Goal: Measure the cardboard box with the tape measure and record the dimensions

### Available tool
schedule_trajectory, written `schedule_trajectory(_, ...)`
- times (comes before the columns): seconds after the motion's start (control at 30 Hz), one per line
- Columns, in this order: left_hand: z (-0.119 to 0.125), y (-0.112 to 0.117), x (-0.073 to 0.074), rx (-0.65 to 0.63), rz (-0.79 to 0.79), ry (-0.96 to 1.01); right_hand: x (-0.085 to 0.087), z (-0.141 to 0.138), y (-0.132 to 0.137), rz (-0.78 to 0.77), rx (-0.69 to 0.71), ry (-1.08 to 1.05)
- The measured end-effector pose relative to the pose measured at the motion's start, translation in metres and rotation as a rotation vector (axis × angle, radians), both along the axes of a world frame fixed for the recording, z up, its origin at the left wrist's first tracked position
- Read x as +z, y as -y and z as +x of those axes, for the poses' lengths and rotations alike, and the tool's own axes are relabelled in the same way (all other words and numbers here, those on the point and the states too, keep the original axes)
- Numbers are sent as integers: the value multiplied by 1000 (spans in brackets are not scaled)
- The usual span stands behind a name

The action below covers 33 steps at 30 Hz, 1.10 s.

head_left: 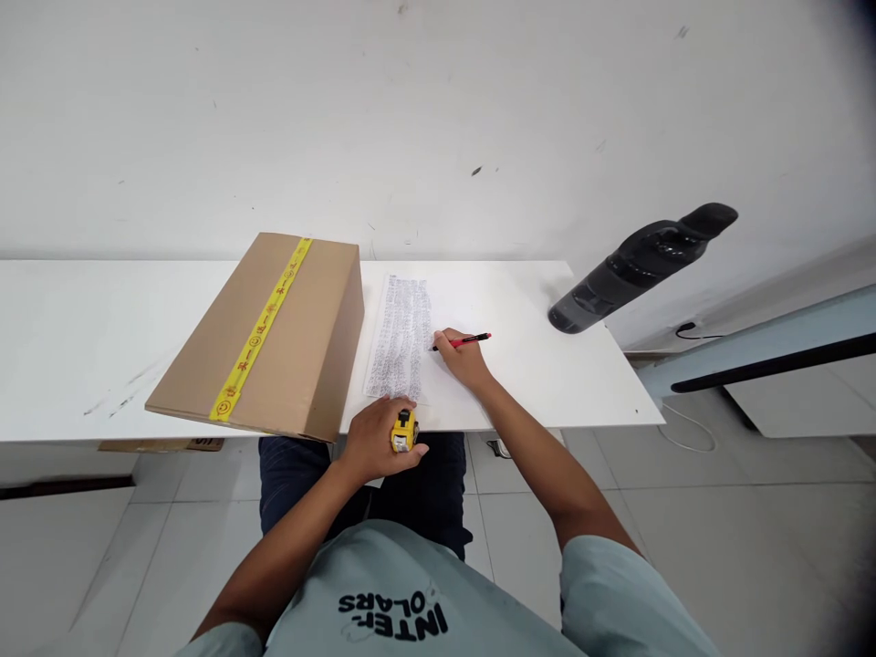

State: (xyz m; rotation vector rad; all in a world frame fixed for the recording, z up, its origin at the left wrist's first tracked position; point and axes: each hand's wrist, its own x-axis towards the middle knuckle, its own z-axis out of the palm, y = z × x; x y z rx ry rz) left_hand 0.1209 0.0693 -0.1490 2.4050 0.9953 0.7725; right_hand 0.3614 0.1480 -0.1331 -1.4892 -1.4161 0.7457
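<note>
My right hand (464, 359) is closed around a red and black pen (472, 339), its tip near the right edge of a sheet of paper (401, 333). Dense lines of handwriting cover much of that sheet, which lies flat on the white table (506, 301). At the table's front edge, my left hand (375, 440) grips a yellow and black tape measure (404, 431), just below the paper's lower end. No blade shows pulled out of the tape measure. Left of the paper stands a closed cardboard box (274, 338) with yellow printed tape along its top.
A dark bottle-shaped cylinder (616, 278) stands near the table's right end. A white wall (424, 128) runs along the back. To the right are a pale panel with a black strip (773, 365) and a white cable (691, 433) on the tiled floor.
</note>
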Motion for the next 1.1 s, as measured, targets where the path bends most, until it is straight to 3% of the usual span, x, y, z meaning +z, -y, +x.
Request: schedule_trajectory(1.1,0,0,4,-7,-75,-16,-3,1,1,-19,-75,26)
